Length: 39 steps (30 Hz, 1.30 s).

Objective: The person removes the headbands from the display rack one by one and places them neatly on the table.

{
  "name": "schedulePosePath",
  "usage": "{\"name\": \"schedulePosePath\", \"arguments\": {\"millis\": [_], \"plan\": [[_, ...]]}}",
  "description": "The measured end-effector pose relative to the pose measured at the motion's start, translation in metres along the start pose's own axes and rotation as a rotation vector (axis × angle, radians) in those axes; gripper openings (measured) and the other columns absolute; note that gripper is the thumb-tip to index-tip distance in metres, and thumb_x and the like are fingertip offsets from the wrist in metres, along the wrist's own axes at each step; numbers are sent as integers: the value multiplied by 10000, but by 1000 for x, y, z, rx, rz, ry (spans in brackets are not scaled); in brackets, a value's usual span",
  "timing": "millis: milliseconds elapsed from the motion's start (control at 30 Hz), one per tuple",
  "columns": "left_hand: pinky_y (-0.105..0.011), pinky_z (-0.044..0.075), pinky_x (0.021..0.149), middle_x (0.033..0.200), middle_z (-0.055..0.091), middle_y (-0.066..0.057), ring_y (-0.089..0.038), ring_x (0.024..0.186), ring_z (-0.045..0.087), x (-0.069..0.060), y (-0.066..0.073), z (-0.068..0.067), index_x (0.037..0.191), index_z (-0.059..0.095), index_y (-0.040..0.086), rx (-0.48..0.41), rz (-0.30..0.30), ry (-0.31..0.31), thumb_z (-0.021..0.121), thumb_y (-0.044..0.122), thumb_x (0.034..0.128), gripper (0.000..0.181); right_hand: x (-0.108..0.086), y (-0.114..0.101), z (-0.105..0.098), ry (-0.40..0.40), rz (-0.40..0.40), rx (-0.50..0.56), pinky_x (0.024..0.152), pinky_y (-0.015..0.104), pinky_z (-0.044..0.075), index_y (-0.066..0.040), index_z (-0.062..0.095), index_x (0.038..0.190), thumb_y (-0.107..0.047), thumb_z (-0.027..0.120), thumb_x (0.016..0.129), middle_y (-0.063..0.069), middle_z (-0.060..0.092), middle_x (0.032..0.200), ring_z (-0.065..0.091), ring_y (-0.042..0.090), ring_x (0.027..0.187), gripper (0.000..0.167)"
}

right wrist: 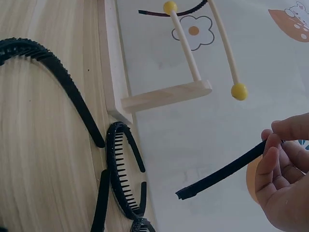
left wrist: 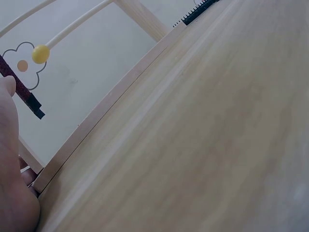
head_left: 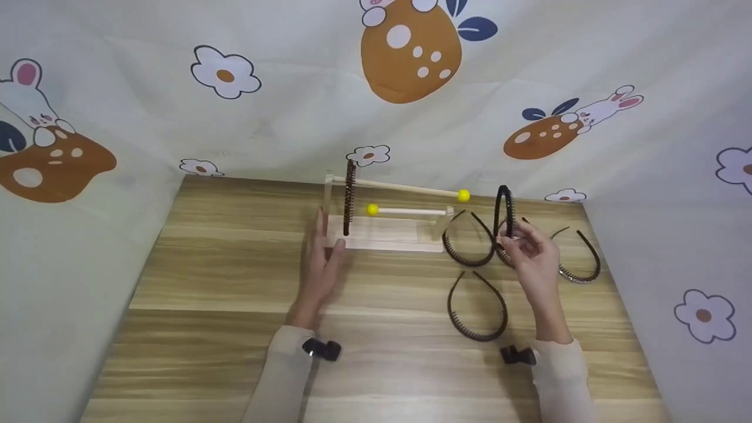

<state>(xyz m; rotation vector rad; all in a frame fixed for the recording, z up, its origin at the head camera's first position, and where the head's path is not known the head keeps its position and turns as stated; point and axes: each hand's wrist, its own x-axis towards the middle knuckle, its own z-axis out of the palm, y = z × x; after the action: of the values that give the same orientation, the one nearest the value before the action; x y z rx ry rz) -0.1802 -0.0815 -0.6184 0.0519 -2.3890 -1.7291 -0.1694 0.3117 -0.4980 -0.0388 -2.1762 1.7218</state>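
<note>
My left hand grips the left end of a light wooden two-rod stand, thumb in front. In the left wrist view, fingers show behind the corner of its base. A dark brown toothed headband hangs on the long upper rod, near the left post. My right hand pinches a black headband and holds it up to the right of the stand. One end of this headband sticks out from the fingers in the right wrist view; the pinched part is partly hidden.
Several dark headbands lie on the wood-grain table, among them one beside the stand, one nearer the front and one at the right. Yellow balls cap the upper rod and lower rod. A printed curtain stands behind.
</note>
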Motion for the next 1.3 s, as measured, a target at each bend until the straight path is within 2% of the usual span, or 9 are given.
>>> {"name": "schedulePosePath", "arguments": {"millis": [133, 267, 367, 500, 633, 833, 967, 1100, 1300], "plan": [[-840, 200, 1250, 1870, 102, -102, -480, 1661, 203, -1, 0, -1, 1790, 112, 416, -2, 5, -1, 555, 517, 1138, 794, -6, 2, -8, -33, 23, -35, 651, 150, 578, 167, 693, 1305, 203, 750, 924, -67, 812, 990, 643, 63, 717, 387], [-801, 85, 1298, 1869, 125, -95, -477, 1682, 141, -1, -2, -1, 1801, 123, 321, -13, 19, -10, 547, 493, 1143, 801, -12, 4, -18, -67, 37, -69, 649, 172, 599, 152, 694, 1316, 208, 732, 933, 49, 829, 1031, 677, 82, 697, 389], [-772, 8, 1314, 1869, 131, -92, -480, 1690, 97, -1, -2, -2, 1801, 126, 271, -14, 22, -17, 539, 487, 1143, 806, -16, 7, -25, -80, 42, -99, 643, 179, 598, 157, 677, 1330, 213, 717, 933, 79, 823, 1064, 696, 87, 700, 402], [-766, 9, 1316, 1869, 126, -99, -489, 1688, 93, -1, 0, -2, 1801, 123, 275, -14, 18, -13, 532, 498, 1145, 804, -22, 8, -36, -83, 59, -118, 641, 183, 597, 169, 662, 1339, 221, 691, 937, -22, 806, 1059, 703, 78, 725, 406], [-793, 21, 1302, 1870, 111, -102, -498, 1686, 86, -1, 0, -1, 1802, 122, 265, -18, 19, -13, 530, 495, 1147, 804, -28, 9, -48, -88, 87, -144, 650, 190, 601, 166, 667, 1314, 163, 727, 965, -104, 778, 1023, 710, 71, 760, 353], [-834, 52, 1274, 1872, 102, -101, -504, 1686, 69, 0, 0, 0, 1801, 127, 296, 1, 10, -7, 523, 521, 1145, 798, -34, 15, -66, -67, 118, -127, 648, 203, 611, 157, 693, 1230, 82, 757, 1004, -6, 791, 917, 731, 102, 773, 247], [-842, 69, 1269, 1872, 102, -92, -493, 1687, 82, 0, -1, 0, 1801, 125, 304, 8, 13, -6, 521, 525, 1143, 799, -42, 18, -76, -58, 78, -58, 667, 215, 636, 196, 698, 1121, 166, 735, 975, -11, 803, 1065, 736, 100, 751, 154], [-845, 78, 1267, 1874, 95, -79, -481, 1688, 101, 0, -1, -1, 1801, 125, 296, 4, 16, -10, 532, 518, 1140, 808, -50, 23, -86, -74, 51, -10, 739, 236, 661, 228, 688, 1068, 250, 728, 917, 5, 773, 1257, 756, 118, 802, 158], [-815, 64, 1288, 1875, 88, -83, -473, 1687, 115, 0, -2, 0, 1801, 112, 287, -3, 13, -24, 527, 513, 1145, 809, -60, 31, -103, -123, 18, -197, 893, 186, 632, 145, 770, 1113, 202, 813, 881, -20, 699, 1378, 755, 58, 1004, 243]]}}
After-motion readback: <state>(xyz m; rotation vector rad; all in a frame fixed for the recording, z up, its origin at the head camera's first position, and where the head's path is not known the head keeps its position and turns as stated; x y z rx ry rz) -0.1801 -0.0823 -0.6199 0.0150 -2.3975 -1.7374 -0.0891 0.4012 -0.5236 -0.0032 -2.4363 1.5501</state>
